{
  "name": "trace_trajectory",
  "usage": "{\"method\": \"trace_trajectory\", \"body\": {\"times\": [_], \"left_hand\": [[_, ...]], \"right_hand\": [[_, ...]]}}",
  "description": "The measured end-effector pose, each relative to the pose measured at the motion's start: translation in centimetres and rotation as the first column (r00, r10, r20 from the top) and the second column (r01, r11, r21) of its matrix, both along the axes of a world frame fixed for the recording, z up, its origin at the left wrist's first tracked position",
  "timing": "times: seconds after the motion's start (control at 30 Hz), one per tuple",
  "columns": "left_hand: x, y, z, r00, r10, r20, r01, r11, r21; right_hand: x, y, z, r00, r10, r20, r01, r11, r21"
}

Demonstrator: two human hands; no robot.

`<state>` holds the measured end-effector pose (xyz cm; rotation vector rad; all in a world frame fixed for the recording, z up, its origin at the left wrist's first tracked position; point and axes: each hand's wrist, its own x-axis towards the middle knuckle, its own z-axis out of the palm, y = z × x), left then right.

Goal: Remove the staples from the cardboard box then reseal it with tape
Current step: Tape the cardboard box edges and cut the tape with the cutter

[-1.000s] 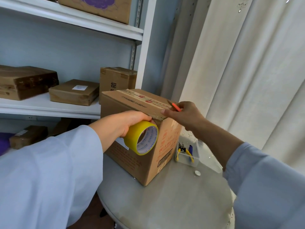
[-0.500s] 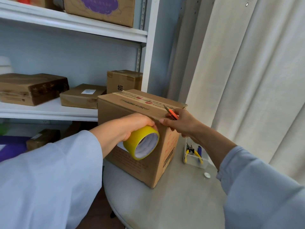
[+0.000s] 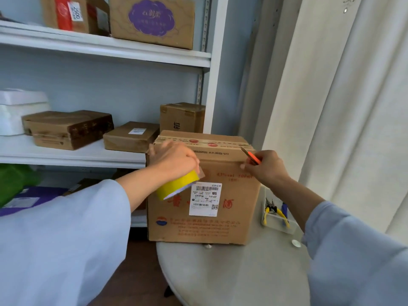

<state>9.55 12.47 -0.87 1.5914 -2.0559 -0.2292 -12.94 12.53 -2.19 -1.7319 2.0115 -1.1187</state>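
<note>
We see the cardboard box (image 3: 205, 195) standing upright on the round grey table (image 3: 231, 272), its white label (image 3: 205, 199) facing us. The left hand (image 3: 174, 160) grips the yellow tape roll (image 3: 176, 187) against the box's front, near the upper left corner. The right hand (image 3: 267, 167) pinches an orange-handled cutter (image 3: 251, 156) at the top right edge — blade tip over the taped lid. 1 clear tray (image 3: 279, 219) of pliers sits just beside the box.

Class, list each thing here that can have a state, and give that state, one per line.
Brown cardboard box: upright on round table, top flaps closed.
Yellow tape roll: gripped by left hand against the box.
Orange-handled tool: pinched in right hand at box's top edge.
</note>
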Motion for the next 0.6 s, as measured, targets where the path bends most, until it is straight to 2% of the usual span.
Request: {"method": "trace_trajectory", "body": {"times": [0.07,0.13,0.23,0.3,0.37,0.4,0.43,0.5,0.53,0.6], "left_hand": [[-0.5,0.1,-0.3,0.999,-0.039,0.012,0.037,0.995,0.096],[-1.2,0.2,-0.6,0.998,-0.041,0.042,0.036,0.994,0.101],[-1.9,0.3,-0.7,0.998,-0.047,0.038,0.043,0.995,0.089],[-2.3,0.2,-0.6,0.998,-0.053,0.031,0.049,0.993,0.104],[-3.1,0.4,-0.5,0.997,-0.075,0.029,0.071,0.987,0.142],[-3.6,0.6,-0.3,0.994,-0.11,-0.022,0.112,0.98,0.164],[-4.0,0.9,0.1,0.979,-0.15,-0.138,0.174,0.967,0.187],[-3.8,1.6,1.6,0.897,-0.206,-0.391,0.313,0.921,0.232],[-3.1,1.7,2.5,0.865,-0.203,-0.459,0.336,0.914,0.229],[-1.1,1.3,3.7,0.845,-0.132,-0.518,0.276,0.938,0.21]], "right_hand": [[-0.8,0.1,-0.5,0.998,-0.053,0.021,0.052,0.998,0.022],[-1.2,0.2,-0.9,0.995,-0.085,0.057,0.085,0.996,0.011],[-0.8,-0.1,-0.9,0.979,-0.122,0.162,0.142,0.982,-0.123],[-0.4,-0.5,-0.6,0.96,-0.14,0.242,0.179,0.972,-0.15],[0.1,-0.8,-0.6,0.972,-0.155,0.179,0.187,0.965,-0.183],[0.6,-0.8,-0.5,0.981,-0.148,0.126,0.173,0.961,-0.218],[1.2,-0.6,-0.4,0.988,-0.126,0.087,0.145,0.955,-0.259],[2.9,-0.3,0.3,0.996,-0.065,0.054,0.078,0.949,-0.305],[3.9,-0.3,0.6,0.999,-0.023,0.044,0.036,0.953,-0.302],[5.4,0.0,0.7,0.996,0.074,0.039,-0.061,0.963,-0.262]]}}
